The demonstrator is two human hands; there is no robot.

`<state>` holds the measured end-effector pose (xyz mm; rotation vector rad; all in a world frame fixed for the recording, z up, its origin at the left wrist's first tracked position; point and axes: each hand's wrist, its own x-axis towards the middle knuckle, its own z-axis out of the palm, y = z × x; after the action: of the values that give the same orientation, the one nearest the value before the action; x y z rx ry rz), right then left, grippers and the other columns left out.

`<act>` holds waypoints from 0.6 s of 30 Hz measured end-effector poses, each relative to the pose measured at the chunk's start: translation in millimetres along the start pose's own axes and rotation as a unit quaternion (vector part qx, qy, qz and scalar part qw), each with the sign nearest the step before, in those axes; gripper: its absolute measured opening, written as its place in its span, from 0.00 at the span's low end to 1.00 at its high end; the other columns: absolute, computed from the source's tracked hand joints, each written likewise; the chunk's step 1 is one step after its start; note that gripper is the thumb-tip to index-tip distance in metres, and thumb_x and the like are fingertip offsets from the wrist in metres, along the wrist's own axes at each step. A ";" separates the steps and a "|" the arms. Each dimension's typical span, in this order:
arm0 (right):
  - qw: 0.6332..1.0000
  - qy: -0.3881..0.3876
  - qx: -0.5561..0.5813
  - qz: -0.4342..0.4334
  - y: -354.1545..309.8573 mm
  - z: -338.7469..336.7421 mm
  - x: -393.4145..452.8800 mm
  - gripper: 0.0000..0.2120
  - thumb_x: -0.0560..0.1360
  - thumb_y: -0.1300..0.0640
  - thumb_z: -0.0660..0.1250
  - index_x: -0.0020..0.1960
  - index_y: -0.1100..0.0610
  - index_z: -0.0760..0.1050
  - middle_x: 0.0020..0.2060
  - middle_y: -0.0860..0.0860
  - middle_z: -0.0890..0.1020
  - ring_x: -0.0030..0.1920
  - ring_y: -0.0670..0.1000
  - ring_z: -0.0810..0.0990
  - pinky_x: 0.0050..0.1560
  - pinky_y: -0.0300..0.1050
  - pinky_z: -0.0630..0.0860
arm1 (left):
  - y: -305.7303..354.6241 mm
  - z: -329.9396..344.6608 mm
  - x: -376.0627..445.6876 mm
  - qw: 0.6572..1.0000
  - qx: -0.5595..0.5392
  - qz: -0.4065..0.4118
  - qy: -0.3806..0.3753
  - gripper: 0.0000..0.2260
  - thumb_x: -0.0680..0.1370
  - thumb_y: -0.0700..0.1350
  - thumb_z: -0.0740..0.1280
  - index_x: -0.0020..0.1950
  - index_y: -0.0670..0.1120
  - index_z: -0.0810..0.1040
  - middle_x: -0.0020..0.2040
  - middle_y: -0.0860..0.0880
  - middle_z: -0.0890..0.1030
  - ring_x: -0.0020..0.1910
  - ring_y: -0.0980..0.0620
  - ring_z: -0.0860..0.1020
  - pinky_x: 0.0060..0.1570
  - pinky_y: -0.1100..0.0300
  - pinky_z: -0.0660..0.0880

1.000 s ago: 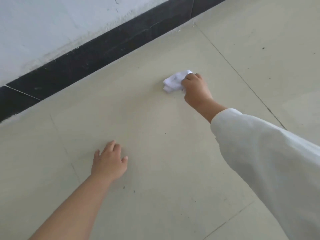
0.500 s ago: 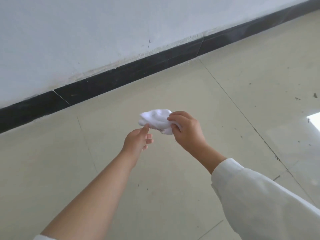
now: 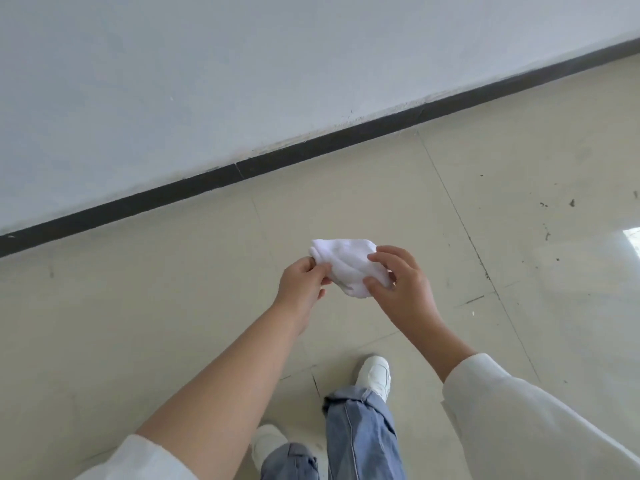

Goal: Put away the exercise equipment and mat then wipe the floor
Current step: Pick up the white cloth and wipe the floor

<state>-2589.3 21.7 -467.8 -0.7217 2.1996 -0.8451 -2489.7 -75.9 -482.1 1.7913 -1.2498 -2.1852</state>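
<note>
1. the person stands over a pale tiled floor (image 3: 180, 327), and both arms reach out in front at about waist height.
2. a white cloth (image 3: 346, 266), bunched into a soft wad, hangs in the air between the two hands, well clear of the tiles.
3. the left hand (image 3: 303, 284) pinches the cloth's left end, thumb and fingers curled tight on the fabric.
4. the right hand (image 3: 403, 284) grips the right side, the thumb pressing on the lower edge and the fingers hooked over the top edge.
5. the left sleeve (image 3: 138, 460) is pushed up to the elbow, leaving the forearm bare; the right sleeve (image 3: 540, 420), white and loose, reaches down near the wrist.
6. below the hands, two white shoes show on the floor: the right shoe (image 3: 374, 375) set forward, the left shoe (image 3: 266, 445) further back, with blue jeans (image 3: 360, 441) bunching over both.
7. a black skirting band (image 3: 311, 147) runs on a slant across the view where the floor meets a pale grey wall (image 3: 242, 64).
8. dark specks (image 3: 557, 209) lie scattered on the tiles off to the right, near a bright glare patch (image 3: 632, 237) at the frame's edge.
9. thin grout lines cross the floor, one running on a slant just right of the right hand.
</note>
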 end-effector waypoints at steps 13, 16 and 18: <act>0.925 -0.372 0.030 0.068 -281.4 62.2 -108.4 0.09 0.72 0.70 0.64 0.51 0.62 0.74 0.48 0.59 0.77 0.48 0.57 0.77 0.58 0.51 0.75 | 44.4 -217.1 -222.0 0.942 -0.202 0.110 0.244 0.13 0.80 0.40 0.55 0.35 0.44 0.67 0.38 0.44 0.71 0.43 0.47 0.70 0.46 0.53 0.68; 0.905 -0.425 -0.024 0.011 -331.6 115.4 -169.3 0.08 0.73 0.69 0.63 0.50 0.60 0.74 0.49 0.58 0.77 0.49 0.57 0.76 0.53 0.49 0.74 | 10.2 -280.2 -281.4 0.898 -0.275 0.122 0.321 0.10 0.79 0.43 0.56 0.39 0.42 0.70 0.42 0.43 0.72 0.43 0.48 0.72 0.47 0.53 0.68; 0.885 -0.464 -0.041 -0.003 -356.7 155.7 -221.0 0.08 0.74 0.69 0.63 0.49 0.60 0.74 0.49 0.58 0.76 0.49 0.57 0.75 0.51 0.48 0.74 | -18.3 -321.9 -327.4 0.868 -0.312 0.139 0.360 0.08 0.78 0.46 0.57 0.46 0.42 0.72 0.44 0.42 0.74 0.44 0.48 0.73 0.45 0.53 0.69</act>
<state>-2246.6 -111.9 -212.8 -0.9256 1.3581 -0.2807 -2104.2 -72.5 -232.1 1.7170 -0.5002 -1.3050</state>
